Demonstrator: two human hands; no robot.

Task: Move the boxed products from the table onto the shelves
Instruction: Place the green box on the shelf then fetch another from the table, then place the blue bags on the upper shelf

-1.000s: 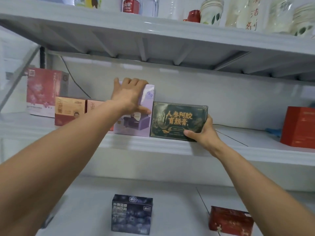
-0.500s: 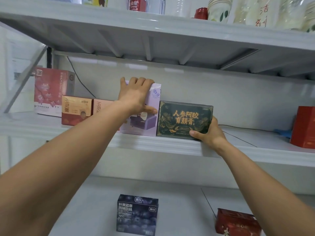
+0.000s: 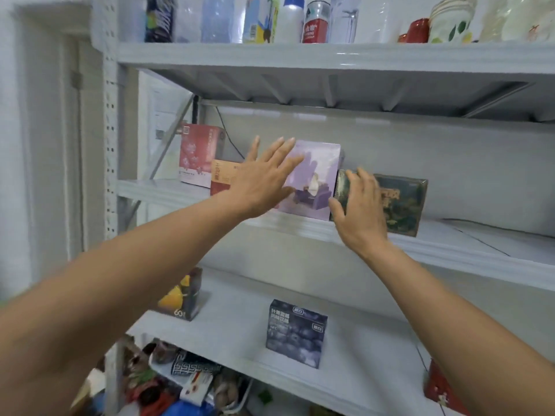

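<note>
A lilac box (image 3: 315,175) stands upright on the middle shelf (image 3: 450,250), with a dark green box with gold lettering (image 3: 402,202) right beside it. My left hand (image 3: 261,181) is spread flat with straight fingers, over the lilac box's left edge and holding nothing. My right hand (image 3: 360,205) lies against the front of the green box's left end, fingers relaxed and thumb out toward the lilac box. Left of my left hand stand a pink box (image 3: 199,154) and an orange-red box (image 3: 222,175).
The lower shelf holds a dark blue box (image 3: 295,331), a black and yellow box (image 3: 183,295) and a red box (image 3: 438,388) at the right edge. Bottles and cups (image 3: 315,22) line the top shelf. A basket of mixed packets (image 3: 192,376) sits lowest.
My left hand has let go of the lilac box's top and opened flat. My right hand has released the green box's lower right corner and moved to its left end. The view shifted left.
</note>
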